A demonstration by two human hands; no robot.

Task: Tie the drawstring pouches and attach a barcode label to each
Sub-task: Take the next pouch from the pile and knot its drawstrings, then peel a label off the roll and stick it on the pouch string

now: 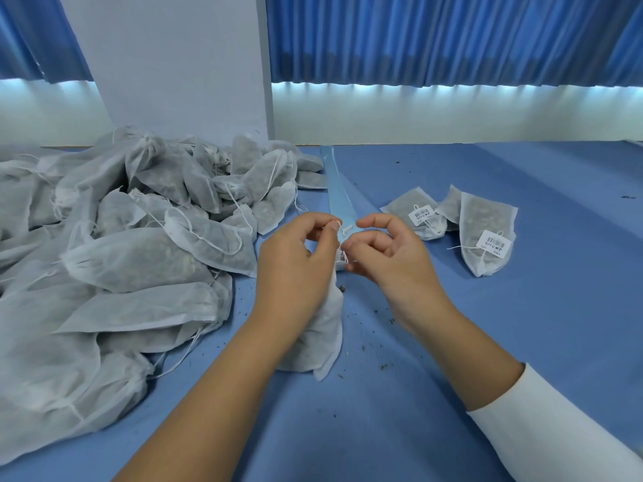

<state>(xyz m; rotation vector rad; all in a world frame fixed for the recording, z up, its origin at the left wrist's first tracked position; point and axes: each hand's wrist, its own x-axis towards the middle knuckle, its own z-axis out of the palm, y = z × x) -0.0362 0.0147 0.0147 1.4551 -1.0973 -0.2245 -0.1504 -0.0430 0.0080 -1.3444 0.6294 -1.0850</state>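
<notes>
Blue cloth covers my desk (469, 342), and at its centre a white gauze pouch (322, 337) with dark filling stretches toward 6 o'clock below my hands. My left hand (299, 259) pinches its drawstring (346, 228), and my right hand (386, 252) curls thumb and fingers around a small barcode label (342, 257). My left wrist hides the pouch's neck, and only the label's edge shows, its print unreadable.
</notes>
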